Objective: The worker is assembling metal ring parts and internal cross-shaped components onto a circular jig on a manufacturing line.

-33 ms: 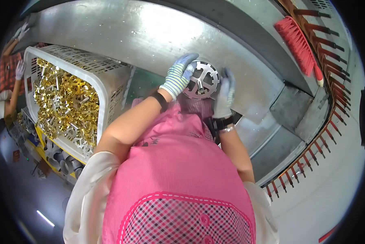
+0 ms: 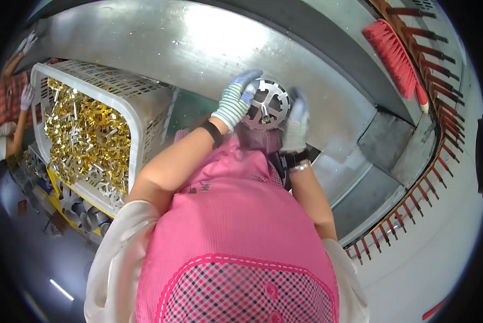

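A round, silver metal disc [image 2: 274,117] with cut-out openings and a notched rim is held in front of my apron. A short metal post [image 2: 264,111] stands out near its middle. My left hand [image 2: 235,103], in a striped white, green and blue glove, is closed on the disc's left rim, thumb over its upper left part. At the right rim is my right hand [image 2: 297,123], gloved too, its fingers stretched upward and slightly blurred. Whether its palm touches the rim cannot be made out.
Left of me a white plastic basket [image 2: 136,145] holds many gold and silver metal pieces. Beyond lies a metal worktop [image 2: 166,37]. A red brush [image 2: 395,56] and a row of red-handled rods [image 2: 446,121] line the right side. Another person's checked sleeve [image 2: 9,99] shows far left.
My right hand has shifted very slightly upward beside the disc. The disc sits a touch higher, and my left hand keeps its hold.
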Tool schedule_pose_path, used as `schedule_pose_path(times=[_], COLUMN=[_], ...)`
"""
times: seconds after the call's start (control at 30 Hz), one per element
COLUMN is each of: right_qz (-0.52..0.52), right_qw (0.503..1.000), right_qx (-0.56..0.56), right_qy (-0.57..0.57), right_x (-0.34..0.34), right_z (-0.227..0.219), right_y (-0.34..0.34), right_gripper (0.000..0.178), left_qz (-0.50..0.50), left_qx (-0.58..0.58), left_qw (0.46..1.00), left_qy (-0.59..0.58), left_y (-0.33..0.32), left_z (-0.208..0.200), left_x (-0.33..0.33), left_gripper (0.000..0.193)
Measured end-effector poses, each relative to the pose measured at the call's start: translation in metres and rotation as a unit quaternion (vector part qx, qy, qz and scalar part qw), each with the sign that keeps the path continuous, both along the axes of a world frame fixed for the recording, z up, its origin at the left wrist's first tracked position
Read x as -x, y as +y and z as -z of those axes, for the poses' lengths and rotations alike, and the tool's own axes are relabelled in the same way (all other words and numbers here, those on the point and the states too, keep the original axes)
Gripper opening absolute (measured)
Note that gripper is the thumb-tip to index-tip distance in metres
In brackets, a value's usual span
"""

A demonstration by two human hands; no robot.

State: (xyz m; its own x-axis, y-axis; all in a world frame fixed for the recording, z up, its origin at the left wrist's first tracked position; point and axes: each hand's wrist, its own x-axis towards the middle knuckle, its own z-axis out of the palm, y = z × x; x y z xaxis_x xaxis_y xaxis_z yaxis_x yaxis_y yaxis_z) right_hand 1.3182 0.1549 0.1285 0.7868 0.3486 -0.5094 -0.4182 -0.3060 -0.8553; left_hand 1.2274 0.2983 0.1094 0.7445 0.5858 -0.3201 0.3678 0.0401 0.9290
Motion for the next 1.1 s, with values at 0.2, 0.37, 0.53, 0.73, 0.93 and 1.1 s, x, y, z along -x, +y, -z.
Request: schedule_pose_path(times=[0.2, 0.37, 0.53, 0.73, 0.93, 1.1], right_qz=[0.039, 0.031, 0.029, 0.027, 0.042, 0.045], right_qw=[0.996, 0.996, 0.996, 0.998, 0.992, 0.968], right_qx=[-0.058, -0.071, -0.074, -0.050, -0.079, -0.202], right_qy=[0.053, 0.055, 0.044, 0.036, 0.093, 0.144], right_x=[0.004, 0.006, 0.008, 0.006, -0.006, -0.020], right_z=[0.028, 0.027, 0.029, 0.035, 0.013, -0.045], right_y=[0.011, 0.009, 0.009, 0.009, 0.019, 0.029], right_gripper=[0.053, 0.053, 0.052, 0.049, 0.047, 0.051], left_qz=[0.004, -0.010, -0.014, -0.002, -0.081, -0.024], left_qx=[0.038, 0.090, 0.094, 0.083, 0.192, 0.242], left_qw=[0.999, 0.995, 0.995, 0.995, 0.977, 0.963], left_qy=[-0.032, -0.041, -0.039, -0.048, -0.043, -0.117], left_y=[-0.002, -0.003, -0.005, -0.001, 0.002, 0.026], left_z=[0.007, 0.013, 0.008, 0.014, 0.010, -0.091], left_x=[-0.006, -0.001, -0.001, 0.000, 0.001, -0.013], left_gripper=[0.038, 0.039, 0.041, 0.043, 0.052, 0.054])
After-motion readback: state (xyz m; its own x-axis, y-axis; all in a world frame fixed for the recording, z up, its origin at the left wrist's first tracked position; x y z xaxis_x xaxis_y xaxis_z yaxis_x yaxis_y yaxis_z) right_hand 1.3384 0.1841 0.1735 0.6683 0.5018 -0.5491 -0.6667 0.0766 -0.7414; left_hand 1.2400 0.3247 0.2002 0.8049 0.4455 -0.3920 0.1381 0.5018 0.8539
